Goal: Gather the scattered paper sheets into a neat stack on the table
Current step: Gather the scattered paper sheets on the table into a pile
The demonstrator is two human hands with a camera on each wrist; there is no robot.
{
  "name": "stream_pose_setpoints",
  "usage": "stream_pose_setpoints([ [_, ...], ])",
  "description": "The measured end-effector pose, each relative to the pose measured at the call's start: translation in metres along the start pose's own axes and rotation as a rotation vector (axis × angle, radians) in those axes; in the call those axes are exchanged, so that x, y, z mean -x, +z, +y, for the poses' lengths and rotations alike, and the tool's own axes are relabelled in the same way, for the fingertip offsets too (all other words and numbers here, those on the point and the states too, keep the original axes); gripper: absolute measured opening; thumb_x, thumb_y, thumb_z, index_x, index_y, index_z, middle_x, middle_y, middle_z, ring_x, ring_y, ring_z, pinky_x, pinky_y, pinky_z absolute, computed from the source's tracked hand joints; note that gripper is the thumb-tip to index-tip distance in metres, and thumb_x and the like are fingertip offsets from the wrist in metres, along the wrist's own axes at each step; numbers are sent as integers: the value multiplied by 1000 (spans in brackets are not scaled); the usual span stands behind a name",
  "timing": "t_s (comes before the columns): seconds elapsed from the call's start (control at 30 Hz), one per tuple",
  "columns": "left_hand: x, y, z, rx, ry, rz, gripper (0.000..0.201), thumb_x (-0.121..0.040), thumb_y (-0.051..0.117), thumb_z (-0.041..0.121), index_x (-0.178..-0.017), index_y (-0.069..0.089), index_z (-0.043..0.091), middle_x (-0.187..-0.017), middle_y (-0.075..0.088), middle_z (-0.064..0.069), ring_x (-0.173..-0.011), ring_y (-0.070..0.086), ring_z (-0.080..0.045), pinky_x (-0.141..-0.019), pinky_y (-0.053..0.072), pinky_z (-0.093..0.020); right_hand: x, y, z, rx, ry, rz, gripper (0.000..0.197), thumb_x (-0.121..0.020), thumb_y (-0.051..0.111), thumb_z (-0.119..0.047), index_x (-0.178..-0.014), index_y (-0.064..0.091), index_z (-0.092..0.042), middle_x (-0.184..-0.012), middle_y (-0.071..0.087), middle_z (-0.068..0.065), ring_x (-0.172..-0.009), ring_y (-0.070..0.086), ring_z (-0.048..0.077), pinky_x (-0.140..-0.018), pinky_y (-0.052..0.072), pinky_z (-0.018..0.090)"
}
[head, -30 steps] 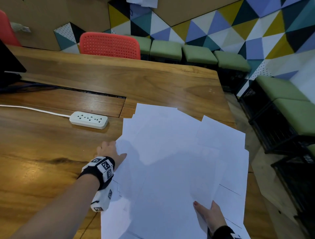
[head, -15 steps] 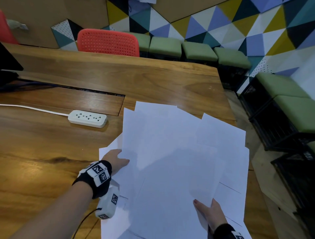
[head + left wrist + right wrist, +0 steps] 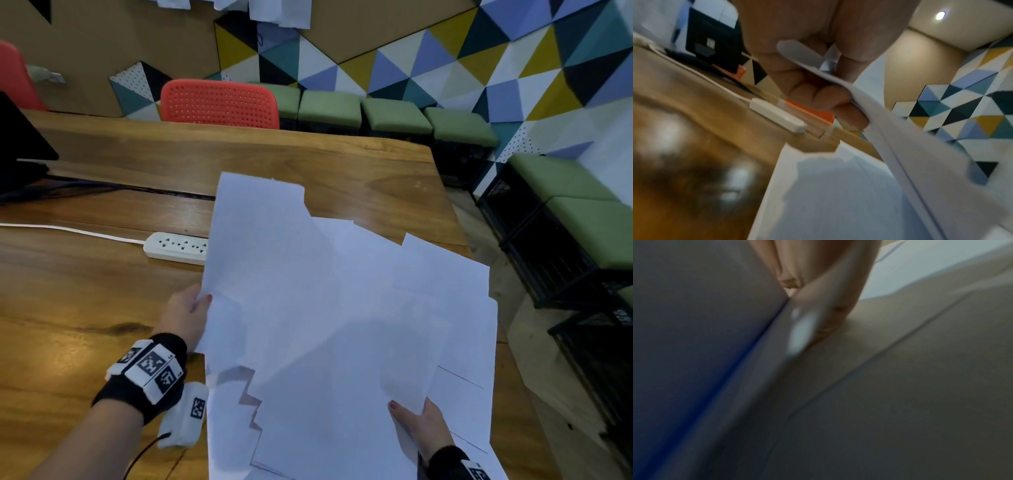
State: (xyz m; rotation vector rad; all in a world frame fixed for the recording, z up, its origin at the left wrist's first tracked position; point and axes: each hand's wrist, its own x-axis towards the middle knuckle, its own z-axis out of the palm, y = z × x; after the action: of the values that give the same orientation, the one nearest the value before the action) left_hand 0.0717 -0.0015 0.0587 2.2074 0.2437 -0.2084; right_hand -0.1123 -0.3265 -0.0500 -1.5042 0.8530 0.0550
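Several white paper sheets lie fanned and overlapping on the wooden table. My left hand pinches the left edge of the upper sheets, thumb on top, and holds that side raised off the table. In the left wrist view its curled fingers sit under the lifted sheets. My right hand grips the near right part of the pile, thumb on top. The right wrist view is blurred and shows fingers against paper. More sheets stay flat underneath.
A white power strip with its cable lies left of the papers, partly hidden by the raised sheet. A red chair and green stools stand beyond the table. A black screen sits at far left. The table's right edge is close.
My left hand has taken the left edge of the upper sheets and lifted them, so they now rise over the power strip. My right hand has stayed in place on the pile.
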Motion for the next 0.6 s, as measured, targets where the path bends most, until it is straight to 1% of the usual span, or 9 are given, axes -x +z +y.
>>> stream_pose_setpoints([
  [0.07,2,-14,9,0,52,113,21,-95,44,19,-103,61,10,-95,68,-13,-86,63,-32,-81,52,-42,1,1,1,7,2,-3,21,-79,67,-1,-99,63,-6,-101,69,16,-99,62,35,-97,45,47],
  [0.17,6,-28,26,71,152,271,26,-95,44,17,-112,60,6,-95,63,-10,-91,57,-30,-85,45,-38,1,1,2,26,3,3,16,-78,69,-2,-88,64,-13,-101,70,18,-98,63,36,-99,45,52],
  [0.23,6,-34,34,160,176,286,28,-95,44,17,-114,59,3,-101,63,-11,-96,57,-30,-90,44,-38,-1,0,2,23,-12,12,17,-77,69,-1,-85,64,-15,-98,69,17,-98,63,36,-98,45,51],
  [0.3,4,-30,34,301,171,197,23,-95,46,17,-110,60,7,-110,64,-14,-102,59,-32,-95,45,-42,1,0,-1,12,-20,7,16,-77,69,0,-89,64,-11,-92,68,12,-97,62,34,-96,46,45],
  [0.37,9,-17,31,416,143,50,15,-94,47,13,-99,61,13,-107,66,-15,-95,61,-28,-88,47,-39,5,4,-3,-24,-13,-25,32,-72,75,-6,-101,62,-3,-89,68,6,-92,63,31,-90,45,40],
  [0.43,19,4,24,459,56,-144,16,-94,46,12,-92,62,14,-102,68,-16,-87,62,-28,-83,49,-39,4,5,0,-63,8,-49,69,-47,90,-27,-104,63,-1,-89,73,7,-88,66,29,-88,47,42],
  [0.47,25,14,19,451,3,-243,16,-94,46,12,-92,62,14,-100,69,-16,-85,64,-29,-83,50,-41,4,5,1,-58,14,-40,76,-42,91,-29,-106,63,0,-91,73,10,-89,67,31,-88,48,43],
  [0.53,36,35,2,356,-49,-359,15,-94,48,13,-94,63,13,-100,70,-15,-87,65,-30,-87,50,-43,10,7,-4,-38,34,-55,56,-57,79,-16,-107,63,3,-93,72,15,-93,66,35,-88,50,44],
  [0.6,41,52,-15,147,-31,-401,18,-93,49,17,-101,64,13,-109,69,-13,-95,64,-29,-91,48,-39,10,7,-11,-33,77,-27,40,-69,71,-19,-104,65,-1,-109,68,15,-104,62,35,-89,48,40],
])
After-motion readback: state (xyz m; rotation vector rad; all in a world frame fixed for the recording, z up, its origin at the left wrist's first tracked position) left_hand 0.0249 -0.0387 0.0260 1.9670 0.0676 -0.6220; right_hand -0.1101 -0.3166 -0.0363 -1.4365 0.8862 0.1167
